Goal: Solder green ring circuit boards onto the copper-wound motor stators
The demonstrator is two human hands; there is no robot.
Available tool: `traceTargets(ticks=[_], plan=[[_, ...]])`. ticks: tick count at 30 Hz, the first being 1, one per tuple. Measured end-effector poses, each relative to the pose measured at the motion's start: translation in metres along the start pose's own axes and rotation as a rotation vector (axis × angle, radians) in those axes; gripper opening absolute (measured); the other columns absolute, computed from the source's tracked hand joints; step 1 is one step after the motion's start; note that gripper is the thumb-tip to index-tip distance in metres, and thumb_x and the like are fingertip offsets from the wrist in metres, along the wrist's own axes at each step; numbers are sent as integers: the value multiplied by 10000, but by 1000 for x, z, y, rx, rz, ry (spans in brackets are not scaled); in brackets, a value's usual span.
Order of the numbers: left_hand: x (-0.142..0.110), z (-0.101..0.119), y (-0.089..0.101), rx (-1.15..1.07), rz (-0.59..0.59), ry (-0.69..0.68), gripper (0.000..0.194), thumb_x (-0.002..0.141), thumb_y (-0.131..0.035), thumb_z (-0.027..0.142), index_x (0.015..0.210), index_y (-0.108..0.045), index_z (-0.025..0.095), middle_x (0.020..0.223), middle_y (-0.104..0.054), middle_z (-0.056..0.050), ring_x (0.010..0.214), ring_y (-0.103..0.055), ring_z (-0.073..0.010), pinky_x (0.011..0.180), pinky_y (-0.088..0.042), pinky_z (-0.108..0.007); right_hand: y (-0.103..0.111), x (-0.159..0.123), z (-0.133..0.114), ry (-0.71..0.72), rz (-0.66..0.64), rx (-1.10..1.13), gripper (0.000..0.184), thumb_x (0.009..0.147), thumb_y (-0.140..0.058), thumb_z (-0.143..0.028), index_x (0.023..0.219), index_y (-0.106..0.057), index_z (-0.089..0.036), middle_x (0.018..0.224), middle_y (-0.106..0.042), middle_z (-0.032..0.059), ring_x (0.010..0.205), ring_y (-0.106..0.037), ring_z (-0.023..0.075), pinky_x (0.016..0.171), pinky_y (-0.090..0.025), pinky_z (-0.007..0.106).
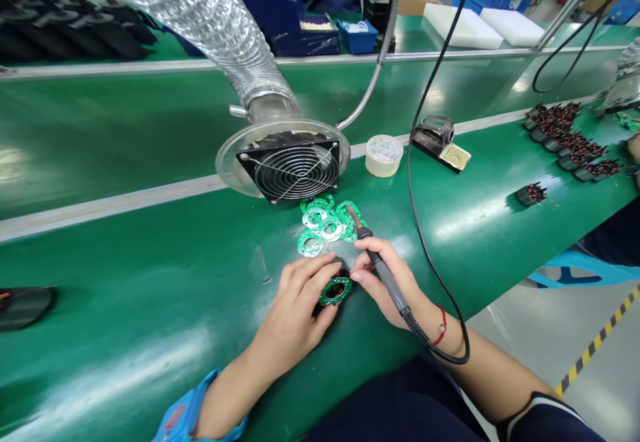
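Steadiness is best given to the ring-shaped circuit board [325, 293], pressed level by the left hand [299, 295], with the tip of the soldering iron [386, 274], directed away from both hands, held clear of the loose ring boards [321, 229] beyond the fingertips. The board is clamped between left thumb and fingers. The iron is gripped by the nearly closed right hand [395, 282]; whether anything is pinched by its fingertips, just beside the board, cannot be told.

Green benchtop [150, 282] left of the left hand [297, 302] offered passage — ring-shaped circuit boards [321, 225] and the extractor fan [300, 172] blocked the way ahead.
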State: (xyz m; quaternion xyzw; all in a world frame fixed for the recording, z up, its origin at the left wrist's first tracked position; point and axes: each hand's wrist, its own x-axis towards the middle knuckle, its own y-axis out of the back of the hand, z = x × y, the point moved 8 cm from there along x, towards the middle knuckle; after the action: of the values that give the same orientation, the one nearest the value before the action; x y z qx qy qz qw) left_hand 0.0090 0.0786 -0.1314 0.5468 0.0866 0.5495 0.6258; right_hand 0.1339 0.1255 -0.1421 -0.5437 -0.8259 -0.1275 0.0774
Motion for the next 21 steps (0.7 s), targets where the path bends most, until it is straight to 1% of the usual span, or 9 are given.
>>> traceTargets(ticks=[3,6,8,9,11,13,15,18,21], plan=[[0,6,-1,65,-1,-76,435,861,-568,24,1279,-461,83,1268,-523,-183,1147,-466,-281,968,-424,-412,-3,-1,6,-64,-46,41,335,921,-517,-169,1243,-433,-205,852,-559,-10,744,-562,78,725,-506,216],[-2,14,-3,187,3,-183,456,834,-568,-12,1273,-475,66,1227,-550,-198,1123,-469,-316,938,-434,-437,-10,-4,15,-134,-148,93,346,930,-475,-160,1264,-393,-205,876,-511,-9,678,-525,60,656,-494,203],[-2,16,-5,221,-5,-208,451,833,-562,-17,1268,-480,69,1210,-560,-194,1116,-468,-321,929,-435,-441,-14,-4,20,-168,-188,116,353,929,-472,-163,1269,-388,-207,879,-497,-12,645,-513,51,613,-483,191],[-2,15,-5,202,-11,-187,447,840,-560,-10,1271,-477,72,1215,-557,-192,1118,-468,-315,933,-435,-437,-14,-4,21,-174,-175,125,355,926,-478,-169,1268,-392,-208,873,-499,-15,637,-517,49,605,-481,187],[-1,9,-4,129,-7,-108,443,851,-563,8,1277,-466,80,1241,-538,-190,1138,-466,-298,953,-430,-423,-9,-1,20,-172,-96,140,347,922,-490,-192,1259,-404,-203,853,-519,-20,633,-537,52,615,-491,193],[0,5,-2,77,24,-36,446,857,-574,29,1283,-455,90,1257,-525,-188,1156,-466,-287,970,-422,-415,-3,2,15,-153,-4,128,345,919,-490,-208,1255,-411,-195,829,-540,-21,657,-566,63,656,-505,212],[1,3,1,78,56,-7,454,865,-578,46,1294,-445,112,1258,-526,-179,1164,-470,-284,977,-417,-422,0,2,11,-132,35,85,355,909,-491,-207,1257,-420,-189,812,-550,-18,698,-580,77,690,-508,230],[1,4,2,104,76,-19,465,859,-584,41,1294,-446,130,1244,-536,-174,1158,-479,-286,972,-422,-431,-2,1,8,-124,4,66,391,887,-520,-203,1265,-423,-184,829,-563,-11,719,-579,85,702,-510,240],[-2,7,3,147,80,-76,526,838,-591,11,1326,-438,135,1242,-537,-179,1160,-479,-298,964,-430,-443,-4,0,10,-135,-29,84,426,871,-556,-203,1274,-420,-187,840,-571,-10,710,-569,83,705,-513,243]])
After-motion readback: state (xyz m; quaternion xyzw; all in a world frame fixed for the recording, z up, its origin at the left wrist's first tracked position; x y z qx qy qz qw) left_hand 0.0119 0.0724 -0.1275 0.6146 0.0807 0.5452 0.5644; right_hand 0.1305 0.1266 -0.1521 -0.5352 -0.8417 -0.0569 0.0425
